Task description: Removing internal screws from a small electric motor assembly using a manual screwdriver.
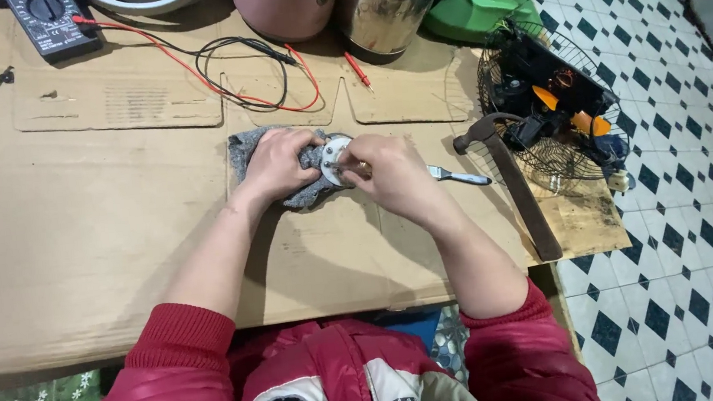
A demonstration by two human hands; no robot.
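Both hands closed: left hand (273,167) grips grey cloth (243,149), right hand (388,169) pinches round metal disc (335,157).

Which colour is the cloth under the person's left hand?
Grey; the cloth shows best in the head view, under the left hand.

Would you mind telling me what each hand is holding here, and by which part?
The left hand presses a grey cloth around a round metal disc, gripping its left edge. The right hand holds a metal tool by its front end.

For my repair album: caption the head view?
Left hand steadies round white disc on grey cloth; right hand works it.
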